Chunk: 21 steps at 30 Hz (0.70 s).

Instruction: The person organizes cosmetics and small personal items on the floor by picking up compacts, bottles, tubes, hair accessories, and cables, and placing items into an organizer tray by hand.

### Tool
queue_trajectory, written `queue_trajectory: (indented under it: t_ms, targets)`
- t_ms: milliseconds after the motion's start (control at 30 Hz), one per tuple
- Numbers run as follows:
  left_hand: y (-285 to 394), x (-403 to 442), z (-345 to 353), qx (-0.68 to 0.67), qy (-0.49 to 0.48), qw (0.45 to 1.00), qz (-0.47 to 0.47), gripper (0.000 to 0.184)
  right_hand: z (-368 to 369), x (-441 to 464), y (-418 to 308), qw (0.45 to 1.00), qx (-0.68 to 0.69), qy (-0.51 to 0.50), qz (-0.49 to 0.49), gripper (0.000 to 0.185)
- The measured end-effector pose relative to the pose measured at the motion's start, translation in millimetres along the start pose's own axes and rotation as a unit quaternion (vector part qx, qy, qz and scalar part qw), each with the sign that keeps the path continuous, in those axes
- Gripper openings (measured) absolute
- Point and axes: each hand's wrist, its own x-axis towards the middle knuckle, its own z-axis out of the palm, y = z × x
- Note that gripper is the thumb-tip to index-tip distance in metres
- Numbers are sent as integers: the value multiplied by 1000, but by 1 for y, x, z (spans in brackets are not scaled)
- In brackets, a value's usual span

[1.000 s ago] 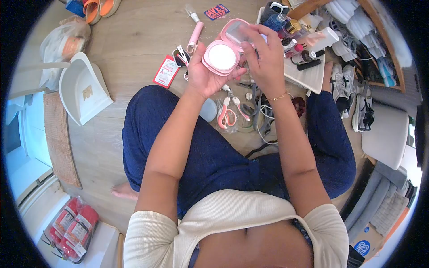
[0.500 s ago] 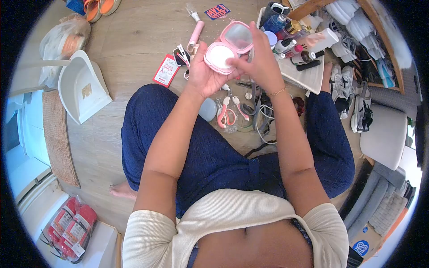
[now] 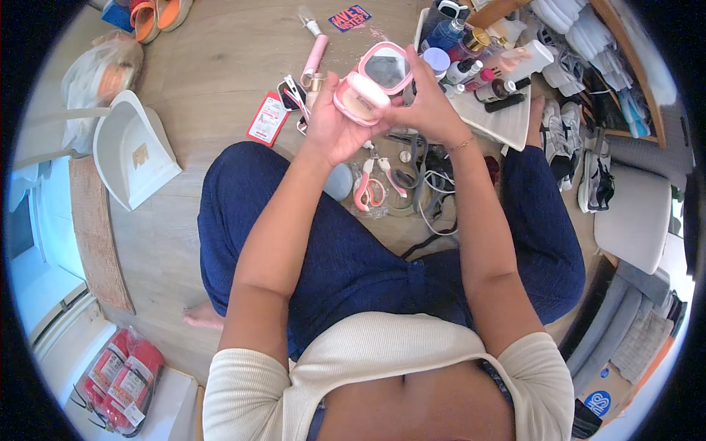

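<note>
A pink powder compact [image 3: 354, 110] lies opened up in my left hand [image 3: 331, 132], whose fingers cradle its base from the left and below. My right hand [image 3: 426, 106] grips the compact's right side, fingers along the mirror lid [image 3: 388, 67] and thumb near the base. Inside the base, a white pad or inner lid [image 3: 365, 90] stands tilted up, and a beige surface shows below it. On the floor beneath my hands are pink-handled clippers [image 3: 364, 187], a round pale blue lid [image 3: 338, 181] and grey straps and cords [image 3: 426, 184].
A white tray [image 3: 489, 121] of bottles stands at the right. A red-and-white card [image 3: 268, 119], a pink cylindrical tool [image 3: 316, 55] and a printed card [image 3: 350, 18] lie ahead. Left is a white dustpan [image 3: 132, 158]; shoes [image 3: 596, 176] and a wooden shelf [image 3: 632, 66] stand right.
The white pad or inner lid in the compact has tipped up from lying flat, uncovering the beige surface. The mirror lid has turned slightly. Both hands keep hold of the compact.
</note>
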Motion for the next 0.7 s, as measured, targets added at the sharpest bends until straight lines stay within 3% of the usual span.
queue_trajectory:
  t_ms: [33,67,133,200,367,433,500,533,567,700]
  targets:
    - [-2,-2,5,66,54,995,50,48,1,1,6,1000,0,-1,0,117]
    - [-3,-2,4,65,56,995,52,48,4,4,14,988,147,4,42,111]
    - [-2,-1,4,34,-8,999,37,47,4,6,10,953,292,9,82,104]
    - [-1,-2,5,38,-7,999,38,47,-2,0,2,948,303,-11,92,87]
    - [-1,-3,9,69,21,997,41,47,-8,-4,-26,918,389,25,70,67]
    - [0,-2,5,55,-21,997,46,48,-5,-8,-31,914,399,39,53,59]
    - [0,-1,2,29,-18,997,70,48,4,-13,-30,969,244,23,-35,48]
    - [-1,1,8,4,-14,995,96,48,8,-16,-34,969,242,27,-34,48]
    - [-4,0,13,149,67,974,158,49,14,-20,-39,983,166,31,-70,45]
    - [-5,2,8,151,94,975,132,55,29,-31,-53,989,-23,43,-137,45]
